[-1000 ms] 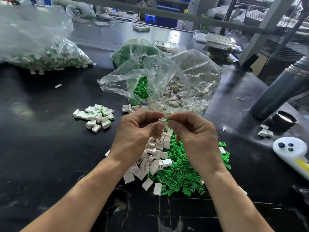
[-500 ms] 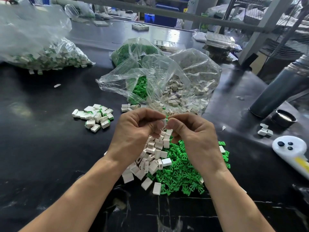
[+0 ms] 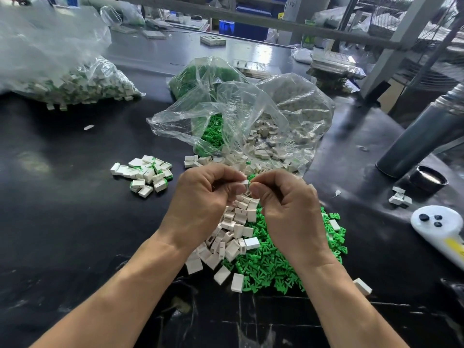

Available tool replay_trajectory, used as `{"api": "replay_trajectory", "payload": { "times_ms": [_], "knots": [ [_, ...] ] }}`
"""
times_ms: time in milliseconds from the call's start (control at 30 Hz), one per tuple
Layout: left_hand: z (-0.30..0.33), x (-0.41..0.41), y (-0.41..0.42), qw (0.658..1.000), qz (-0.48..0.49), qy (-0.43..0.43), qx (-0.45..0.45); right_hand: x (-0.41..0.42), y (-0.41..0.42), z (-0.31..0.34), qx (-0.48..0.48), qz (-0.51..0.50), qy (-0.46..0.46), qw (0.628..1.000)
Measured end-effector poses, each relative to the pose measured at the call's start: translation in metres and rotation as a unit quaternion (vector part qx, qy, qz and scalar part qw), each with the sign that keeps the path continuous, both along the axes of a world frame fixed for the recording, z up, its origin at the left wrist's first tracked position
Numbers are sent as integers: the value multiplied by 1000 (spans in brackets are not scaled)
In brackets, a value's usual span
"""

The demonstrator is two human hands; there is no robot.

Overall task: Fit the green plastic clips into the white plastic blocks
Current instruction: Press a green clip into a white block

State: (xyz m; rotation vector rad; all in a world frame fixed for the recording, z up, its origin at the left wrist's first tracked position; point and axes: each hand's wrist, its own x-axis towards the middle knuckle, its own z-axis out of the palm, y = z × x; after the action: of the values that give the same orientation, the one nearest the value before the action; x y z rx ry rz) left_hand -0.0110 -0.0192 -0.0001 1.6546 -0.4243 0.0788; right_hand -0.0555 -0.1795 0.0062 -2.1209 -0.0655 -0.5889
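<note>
White plastic block is sitting pinched at frame centre between the fingertips of both hands, above the loose piles. Left hand is curling its grip around the block from 9 o'clock; right hand is closing thumb and forefinger on it from 3 o'clock. Whether a green clip is between the fingers, cannot tell: too small. Directly below the hands, at 6 o'clock, a heap of white blocks is lying against a heap of green clips, the two touching. At 9 o'clock from the hands, a small group of finished pieces is resting on the black table, apart from the heaps. At 12 o'clock, an open clear bag is spilling green clips and white blocks toward the hands. At 10 o'clock, far, a second bag is holding assembled parts. At 3 o'clock, a grey cylinder is leaning near a white handheld device.
</note>
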Motion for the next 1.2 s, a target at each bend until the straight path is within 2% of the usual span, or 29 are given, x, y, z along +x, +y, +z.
{"api": "replay_trajectory", "payload": {
  "times_ms": [500,567,667,833,933,1067,1200],
  "knots": [
    [4,-1,2,999,-1,-26,46,-1,3,0,-56,-7,-34,998],
    [4,0,1,999,-1,-19,29,-1,3,-2,-10,2,-26,1000],
    [4,0,-1,1000,2,-4,-23,0,4,-3,127,22,3,992],
    [7,-3,-7,997,-26,18,-73,-2,0,5,223,41,11,974],
    [6,-5,-10,995,-37,32,-89,-1,-1,7,303,39,46,951],
    [5,-7,-15,997,-38,22,-67,1,8,7,323,62,124,936],
    [3,-10,-21,993,-66,47,-87,2,17,3,328,49,133,934]
  ]
}}
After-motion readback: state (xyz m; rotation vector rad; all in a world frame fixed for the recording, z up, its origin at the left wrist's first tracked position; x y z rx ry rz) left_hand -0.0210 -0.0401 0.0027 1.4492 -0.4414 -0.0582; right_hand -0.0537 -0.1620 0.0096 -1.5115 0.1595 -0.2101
